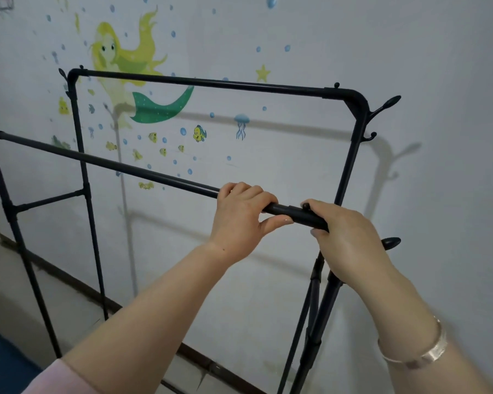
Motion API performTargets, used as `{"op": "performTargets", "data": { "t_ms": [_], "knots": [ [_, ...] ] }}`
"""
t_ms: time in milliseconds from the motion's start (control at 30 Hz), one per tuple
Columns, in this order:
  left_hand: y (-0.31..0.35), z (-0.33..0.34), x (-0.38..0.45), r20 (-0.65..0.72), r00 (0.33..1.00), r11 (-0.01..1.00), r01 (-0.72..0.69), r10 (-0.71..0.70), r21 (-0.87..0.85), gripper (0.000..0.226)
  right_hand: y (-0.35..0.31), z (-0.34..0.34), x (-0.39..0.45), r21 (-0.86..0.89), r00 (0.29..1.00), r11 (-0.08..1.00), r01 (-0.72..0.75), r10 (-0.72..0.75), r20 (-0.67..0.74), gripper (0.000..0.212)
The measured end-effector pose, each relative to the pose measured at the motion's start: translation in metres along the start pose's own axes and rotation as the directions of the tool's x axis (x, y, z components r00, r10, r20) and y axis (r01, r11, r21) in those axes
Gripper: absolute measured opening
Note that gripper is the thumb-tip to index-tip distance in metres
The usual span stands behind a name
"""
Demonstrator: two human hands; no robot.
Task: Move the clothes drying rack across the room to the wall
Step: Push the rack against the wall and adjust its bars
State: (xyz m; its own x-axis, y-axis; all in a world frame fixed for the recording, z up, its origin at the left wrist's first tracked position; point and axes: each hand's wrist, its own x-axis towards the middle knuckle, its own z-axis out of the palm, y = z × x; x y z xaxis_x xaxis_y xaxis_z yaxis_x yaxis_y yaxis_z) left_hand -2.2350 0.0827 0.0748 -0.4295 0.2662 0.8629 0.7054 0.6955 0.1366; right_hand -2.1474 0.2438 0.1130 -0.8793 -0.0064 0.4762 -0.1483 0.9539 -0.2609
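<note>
Black metal tubing forms the clothes drying rack (182,177), filling the frame's middle, just beside a white wall (410,52) bearing a mermaid sticker (125,66). Left hand (239,217) and right hand (350,237), both curled tight around the nearer top bar, sit side by side; a bracelet (419,356) circles the right wrist.

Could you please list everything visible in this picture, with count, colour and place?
clothes drying rack: one, black, two top rails, close before the wall
wall: one, white, behind the rack
mermaid sticker: one, yellow and green, upper left of wall, among fish and bubble stickers
skirting: one, dark brown, along the wall's foot
bracelet: one, silver, right wrist
left hand: gripping the near rail
right hand: gripping the near rail's right end
</note>
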Motion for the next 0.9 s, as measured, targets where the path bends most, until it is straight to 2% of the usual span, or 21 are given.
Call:
{"op": "performTargets", "data": {
  "t_ms": [67,133,200,267,400,533,800,900],
  "knots": [
    [0.000,0.001,0.001,0.000,1.000,1.000,-0.004,0.004,-0.013,0.036,0.002,0.000,0.000,-0.011,1.000,1.000,0.016,-0.016,-0.022,0.042],
    [-0.004,-0.001,0.000,0.013,1.000,1.000,-0.017,0.017,-0.018,0.039,0.000,0.002,0.003,-0.028,0.997,0.997,0.074,-0.075,-0.036,0.064],
    [-0.011,-0.003,-0.003,0.036,0.999,1.000,-0.015,0.016,-0.020,0.046,-0.010,0.007,0.008,-0.117,0.981,0.975,0.189,-0.193,-0.027,0.079],
    [-0.022,-0.009,-0.006,0.043,0.999,1.000,0.026,-0.025,-0.015,0.053,-0.027,0.014,0.014,-0.215,0.964,0.942,0.257,-0.266,-0.013,0.085],
    [-0.063,-0.027,-0.009,0.034,0.987,0.987,0.158,-0.159,0.027,0.064,-0.066,0.034,0.031,-0.280,0.957,0.918,0.282,-0.289,0.018,0.084],
    [-0.130,-0.052,-0.012,-0.020,0.941,0.939,0.338,-0.338,0.066,0.071,-0.118,0.066,0.065,-0.296,0.940,0.897,0.327,-0.340,0.009,0.080],
    [-0.307,-0.124,-0.015,-0.138,0.773,0.772,0.631,-0.619,0.070,0.075,-0.270,0.164,0.173,-0.296,0.894,0.849,0.438,-0.445,0.047,0.077],
    [-0.372,-0.152,-0.007,-0.139,0.699,0.695,0.714,-0.701,0.087,0.079,-0.324,0.198,0.207,-0.305,0.889,0.838,0.453,-0.452,0.075,0.078]
  ]
}}
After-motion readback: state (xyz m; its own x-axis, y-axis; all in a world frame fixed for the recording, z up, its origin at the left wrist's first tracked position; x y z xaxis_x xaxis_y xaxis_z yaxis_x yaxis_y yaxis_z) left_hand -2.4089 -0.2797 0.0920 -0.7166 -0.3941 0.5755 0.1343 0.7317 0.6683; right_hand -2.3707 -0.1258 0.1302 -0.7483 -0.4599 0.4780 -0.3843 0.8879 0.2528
